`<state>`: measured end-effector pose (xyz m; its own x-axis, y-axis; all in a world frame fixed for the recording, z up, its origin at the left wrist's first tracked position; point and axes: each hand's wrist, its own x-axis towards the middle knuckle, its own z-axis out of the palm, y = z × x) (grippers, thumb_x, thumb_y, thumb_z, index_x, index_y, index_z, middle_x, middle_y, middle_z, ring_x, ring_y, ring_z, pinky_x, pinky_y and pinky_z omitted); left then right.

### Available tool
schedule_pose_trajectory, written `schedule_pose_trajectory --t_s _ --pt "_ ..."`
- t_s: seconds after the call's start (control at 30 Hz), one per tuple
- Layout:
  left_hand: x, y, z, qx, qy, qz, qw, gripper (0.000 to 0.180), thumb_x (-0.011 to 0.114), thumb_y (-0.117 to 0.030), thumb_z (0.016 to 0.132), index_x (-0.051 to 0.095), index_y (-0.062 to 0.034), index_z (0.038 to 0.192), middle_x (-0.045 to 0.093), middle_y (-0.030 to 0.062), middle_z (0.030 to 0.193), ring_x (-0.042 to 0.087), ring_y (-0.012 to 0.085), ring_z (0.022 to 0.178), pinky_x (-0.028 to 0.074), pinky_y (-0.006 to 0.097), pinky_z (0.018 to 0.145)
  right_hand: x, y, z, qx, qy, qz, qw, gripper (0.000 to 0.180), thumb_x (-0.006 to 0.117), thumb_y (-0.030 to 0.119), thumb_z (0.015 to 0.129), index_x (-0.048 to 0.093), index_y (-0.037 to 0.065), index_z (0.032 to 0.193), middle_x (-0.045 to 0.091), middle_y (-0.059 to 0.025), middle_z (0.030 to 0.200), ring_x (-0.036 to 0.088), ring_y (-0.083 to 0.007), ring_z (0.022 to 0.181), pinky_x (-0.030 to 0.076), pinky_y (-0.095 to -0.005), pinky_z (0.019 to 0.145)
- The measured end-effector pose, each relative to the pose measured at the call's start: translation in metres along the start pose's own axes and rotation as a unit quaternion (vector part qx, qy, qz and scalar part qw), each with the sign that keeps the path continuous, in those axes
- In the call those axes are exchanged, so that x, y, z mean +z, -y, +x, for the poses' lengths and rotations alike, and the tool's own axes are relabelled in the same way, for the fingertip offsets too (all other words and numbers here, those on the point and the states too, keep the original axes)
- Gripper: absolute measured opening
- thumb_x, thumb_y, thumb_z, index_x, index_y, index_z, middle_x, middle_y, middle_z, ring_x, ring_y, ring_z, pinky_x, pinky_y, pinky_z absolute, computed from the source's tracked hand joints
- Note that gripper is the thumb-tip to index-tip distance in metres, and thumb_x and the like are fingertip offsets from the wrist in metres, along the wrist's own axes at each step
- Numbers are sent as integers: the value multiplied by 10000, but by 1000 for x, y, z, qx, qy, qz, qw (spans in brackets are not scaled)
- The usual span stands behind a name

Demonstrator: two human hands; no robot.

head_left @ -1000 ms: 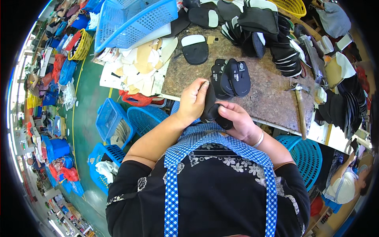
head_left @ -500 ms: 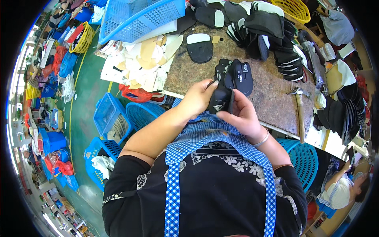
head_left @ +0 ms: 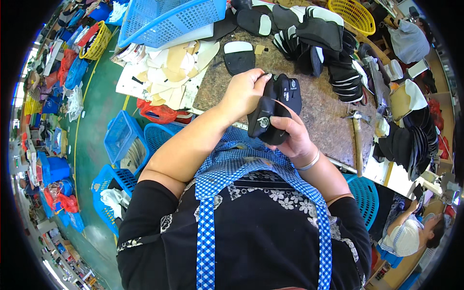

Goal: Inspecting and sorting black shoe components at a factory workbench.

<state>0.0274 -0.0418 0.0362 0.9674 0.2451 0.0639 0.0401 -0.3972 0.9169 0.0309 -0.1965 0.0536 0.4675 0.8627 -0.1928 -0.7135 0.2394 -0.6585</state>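
My right hand [head_left: 294,136] grips a black curved shoe piece [head_left: 262,122] with a white printed emblem, thumb on its face, held at the table's near edge. My left hand [head_left: 244,93] is closed, its fingertips pinching at the upper edge of the black shoe pieces just beyond; exactly which piece they grip is partly hidden. Those other black shoe pieces [head_left: 292,96] have rounded ends and small white print, and lie together on the brown mottled tabletop [head_left: 324,121]. A black sole-shaped piece with a white end [head_left: 239,59] lies farther back.
Pale paper-like cutouts [head_left: 169,72] and a blue basket [head_left: 171,24] sit at left. Stacked black pieces with white edges [head_left: 345,79] stand at back right. A hammer [head_left: 356,140] lies at right. Blue baskets [head_left: 128,137] stand beside the table; a person [head_left: 411,232] sits at right.
My left hand has moved up and away, from the held piece to the far edge of the grouped pieces. My right hand has turned its shoe piece and shifted it slightly left.
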Motion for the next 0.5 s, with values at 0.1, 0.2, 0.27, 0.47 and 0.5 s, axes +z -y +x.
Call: schedule_pose_trajectory --t_s 0.1,0.2,0.27,0.47,0.5 --pt "-2 7 4 -14 -8 23 1000 256 482 -232 871 574 6 850 579 105 686 539 160 611 430 290 594 0 -1 4 -45 8 56 997 299 520 94 806 455 -3 1081 564 -95 880 563 -157 721 461 -265 551" --pt "-5 17 5 -33 -8 31 999 263 474 -227 876 571 14 832 576 120 681 548 174 616 430 301 595 -3 7 5 -60 -104 2 993 285 521 43 797 466 -7 1072 564 -114 923 582 -174 778 479 -272 596" --pt "-5 13 4 -51 -17 43 998 261 467 -219 877 572 13 823 580 138 678 558 205 619 431 318 598 -7 2 6 -76 -123 -18 989 283 515 41 799 465 -10 1073 564 -111 923 582 -175 781 481 -275 603" --pt "-8 7 8 -19 -27 87 996 256 470 -224 872 577 6 835 581 155 671 567 253 629 431 341 614 -13 2 6 -105 -102 -3 989 291 508 24 802 462 -15 1087 561 -99 932 575 -168 806 483 -283 642" --pt "-8 6 7 -20 -29 86 996 256 470 -224 872 577 6 835 581 155 671 567 253 629 431 341 614 -13 3 6 -112 -91 11 989 294 517 20 802 463 -14 1090 560 -93 936 571 -162 816 480 -281 658"
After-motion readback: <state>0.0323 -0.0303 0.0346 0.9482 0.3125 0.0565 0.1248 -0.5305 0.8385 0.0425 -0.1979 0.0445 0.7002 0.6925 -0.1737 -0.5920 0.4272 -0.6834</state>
